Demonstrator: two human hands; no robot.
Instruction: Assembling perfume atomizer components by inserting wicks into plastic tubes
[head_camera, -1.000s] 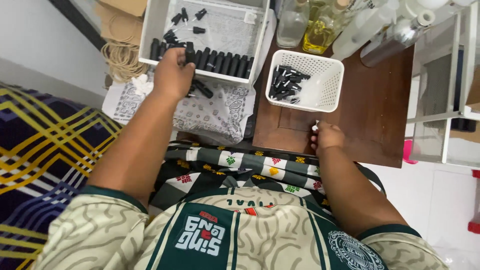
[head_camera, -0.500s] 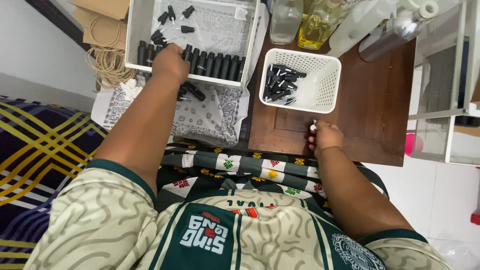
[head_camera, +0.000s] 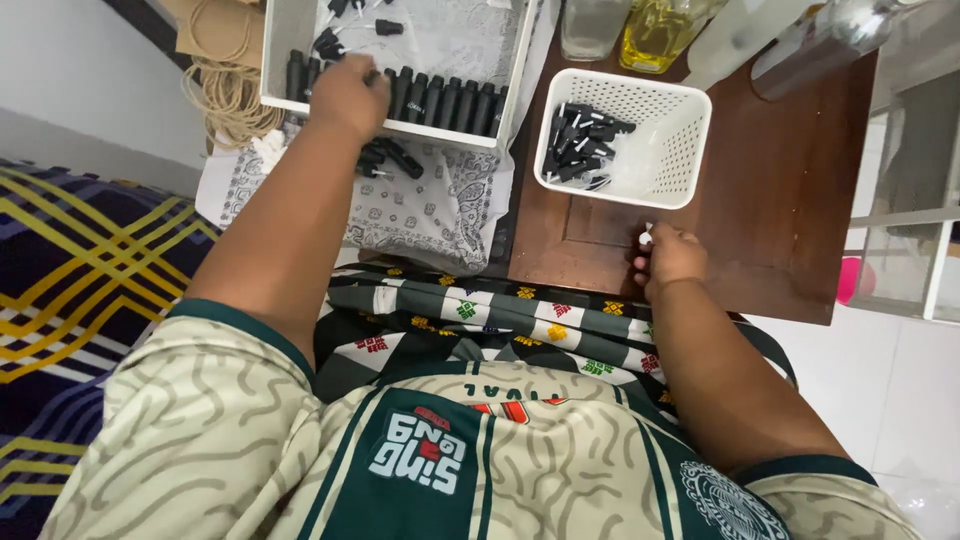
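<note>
My left hand reaches into a white tray and closes over a row of small black bottles lined along its near wall; whether it grips one is hidden by my fingers. My right hand rests on the dark wooden table, pinching a small white piece between its fingertips. Just beyond that hand stands a white perforated basket holding several black caps. A few loose black bottles lie on a patterned cloth under my left wrist.
Clear bottles, one with yellow liquid, stand at the table's far edge. A coil of twine and brown paper lie left of the tray. A striped blanket is at left, white tiled floor at right.
My left hand has moved further up into the tray onto the row of bottles. The view has shifted slightly. My right hand has stayed in place.
</note>
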